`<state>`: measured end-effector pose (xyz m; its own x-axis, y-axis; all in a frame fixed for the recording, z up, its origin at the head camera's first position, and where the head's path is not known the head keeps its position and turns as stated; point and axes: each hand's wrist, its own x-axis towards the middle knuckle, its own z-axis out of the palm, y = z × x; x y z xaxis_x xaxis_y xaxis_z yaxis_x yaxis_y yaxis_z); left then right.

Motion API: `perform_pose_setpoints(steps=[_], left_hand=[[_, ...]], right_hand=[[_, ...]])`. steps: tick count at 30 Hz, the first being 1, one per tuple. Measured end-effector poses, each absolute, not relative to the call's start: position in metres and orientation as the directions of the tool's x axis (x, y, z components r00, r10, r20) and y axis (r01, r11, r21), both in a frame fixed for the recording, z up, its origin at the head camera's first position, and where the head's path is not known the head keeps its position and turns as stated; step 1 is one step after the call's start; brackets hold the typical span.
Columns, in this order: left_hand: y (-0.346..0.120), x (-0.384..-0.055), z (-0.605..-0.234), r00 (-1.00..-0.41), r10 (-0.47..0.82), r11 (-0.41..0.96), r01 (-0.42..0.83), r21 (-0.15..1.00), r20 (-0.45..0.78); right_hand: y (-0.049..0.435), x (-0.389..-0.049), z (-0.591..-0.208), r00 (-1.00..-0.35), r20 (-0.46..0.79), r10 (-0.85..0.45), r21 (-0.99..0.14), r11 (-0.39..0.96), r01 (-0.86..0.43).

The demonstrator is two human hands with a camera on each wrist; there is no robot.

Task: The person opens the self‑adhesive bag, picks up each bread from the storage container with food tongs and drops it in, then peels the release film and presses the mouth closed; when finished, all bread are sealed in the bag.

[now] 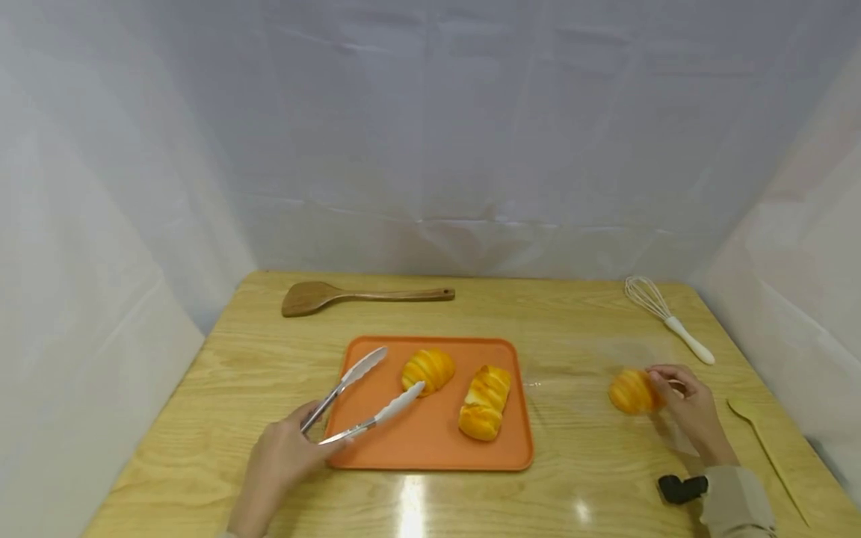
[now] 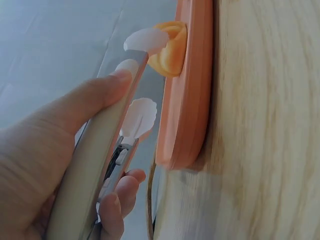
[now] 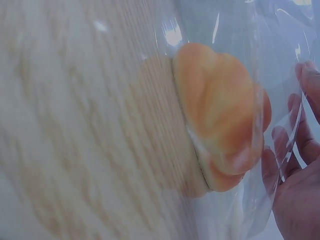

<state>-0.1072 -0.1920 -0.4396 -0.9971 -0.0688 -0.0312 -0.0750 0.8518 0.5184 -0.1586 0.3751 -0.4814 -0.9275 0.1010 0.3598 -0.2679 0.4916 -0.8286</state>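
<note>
My left hand point(image 1: 279, 457) grips a pair of metal tongs with pale scalloped tips point(image 1: 398, 403), their arms spread over the orange tray point(image 1: 403, 452). One tip is beside a rounded, ridged bread roll point(image 1: 430, 368) on the tray. A longer twisted bread point(image 1: 486, 403) lies to its right. At the right, my right hand point(image 1: 693, 409) holds the edge of a clear plastic bag point(image 3: 254, 30). Another ridged bread roll point(image 1: 629, 391) shows through the film, close to those fingers; in the right wrist view it appears inside the bag.
A wooden spatula point(image 1: 309, 297) lies behind the tray. At the back right is a white-handled whisk point(image 1: 686, 338). A long yellowish spoon point(image 1: 767, 441) lies along the right edge. A small black object point(image 1: 681, 489) is beside the right sleeve. White sheeting point(image 1: 430, 149) surrounds the table.
</note>
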Motion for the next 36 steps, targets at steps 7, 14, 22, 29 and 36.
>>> perform_pose_setpoints(steps=[7, 14, 22, 29, 36], left_hand=[[-0.183, -0.111, -0.443, -0.998, -0.004, 0.86, -0.039, 0.51, -0.07], [-0.179, -0.114, -0.445, -0.999, -0.009, 0.855, -0.032, 0.517, -0.047], [-0.179, -0.117, -0.449, -1.0, 0.018, 0.873, 0.011, 0.488, -0.008], [-0.178, -0.116, -0.45, -0.999, 0.044, 0.883, 0.035, 0.469, -0.009], [-0.176, -0.113, -0.453, -0.998, 0.059, 0.869, 0.061, 0.491, 0.021]], right_hand=[[0.375, -0.16, -0.483, -0.92, 0.376, 0.111, -0.831, 0.479, -0.282], [0.375, -0.16, -0.483, -0.911, 0.398, 0.112, -0.829, 0.47, -0.304], [0.375, -0.16, -0.481, -0.918, 0.38, 0.109, -0.819, 0.501, -0.279], [0.373, -0.159, -0.48, -0.917, 0.382, 0.116, -0.823, 0.495, -0.28], [0.372, -0.158, -0.481, -0.923, 0.359, 0.136, -0.835, 0.489, -0.252]])
